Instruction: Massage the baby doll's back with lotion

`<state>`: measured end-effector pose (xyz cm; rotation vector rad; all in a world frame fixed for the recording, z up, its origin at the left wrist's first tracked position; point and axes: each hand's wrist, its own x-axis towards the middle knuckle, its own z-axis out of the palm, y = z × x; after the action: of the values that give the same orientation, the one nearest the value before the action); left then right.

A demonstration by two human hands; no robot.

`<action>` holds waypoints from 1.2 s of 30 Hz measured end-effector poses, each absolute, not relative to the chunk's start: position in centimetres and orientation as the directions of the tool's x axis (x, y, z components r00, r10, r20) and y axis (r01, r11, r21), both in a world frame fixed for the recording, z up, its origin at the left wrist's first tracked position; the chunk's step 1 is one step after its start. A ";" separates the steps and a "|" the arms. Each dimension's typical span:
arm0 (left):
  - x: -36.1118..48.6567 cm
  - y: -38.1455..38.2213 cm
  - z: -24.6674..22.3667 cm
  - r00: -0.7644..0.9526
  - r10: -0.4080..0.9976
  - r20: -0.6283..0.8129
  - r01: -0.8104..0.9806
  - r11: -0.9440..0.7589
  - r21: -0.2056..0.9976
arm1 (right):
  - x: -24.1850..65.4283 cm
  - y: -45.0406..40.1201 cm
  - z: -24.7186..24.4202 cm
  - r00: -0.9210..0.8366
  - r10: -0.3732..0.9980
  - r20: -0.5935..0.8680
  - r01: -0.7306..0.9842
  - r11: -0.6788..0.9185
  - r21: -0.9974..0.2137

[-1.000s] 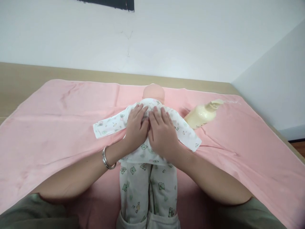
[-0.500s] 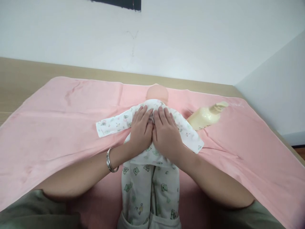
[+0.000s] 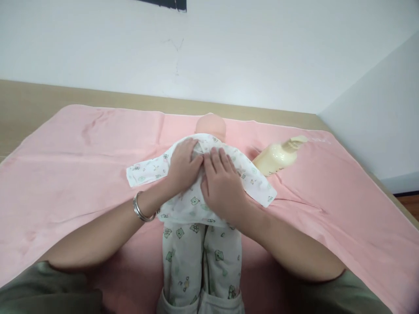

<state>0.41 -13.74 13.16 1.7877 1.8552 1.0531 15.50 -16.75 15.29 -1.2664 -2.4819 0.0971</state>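
A doll in a white printed top [image 3: 194,203] and matching trousers [image 3: 185,253] lies on a pink cloth [image 3: 108,170], its bald head [image 3: 211,125] at the far end and its sleeves spread out sideways. My left hand [image 3: 185,165] rests on the upper left of the top, its fingers partly bent at the fabric near the neck; whether it pinches the cloth I cannot make out. My right hand [image 3: 222,183] lies flat on the right side of the top, fingers stretched toward the head. A silver bangle circles my left wrist.
A pale yellow pump bottle [image 3: 278,158] lies on its side right of the doll. The pink cloth covers a wooden surface [image 3: 26,98], which shows along the back edge. Behind it stands a white wall [image 3: 229,56] with a dark patch at the top.
My left hand has moved up and to the left, away from my right hand, and its fingers have bent. The top's left side has shifted. The whole view has moved slightly.
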 end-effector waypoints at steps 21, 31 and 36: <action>0.6 -13.4 13.2 -0.143 0.966 0.214 0.685 -0.059 0.726 | 15.0 -18.1 14.8 -0.579 0.747 0.326 0.738 0.651 -0.179; 2.9 -17.1 13.3 0.020 0.953 0.303 0.761 -0.211 0.614 | 16.6 -11.6 15.2 -0.403 0.902 0.157 0.833 0.433 -0.344; 0.7 -13.9 13.5 -0.138 0.970 0.201 0.656 -0.063 0.752 | 15.1 -17.4 15.3 -0.489 0.836 0.249 0.817 0.539 -0.204</action>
<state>0.67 -13.87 13.47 1.7348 1.8175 1.0539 15.07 -17.41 15.26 -1.3680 -2.4629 0.0834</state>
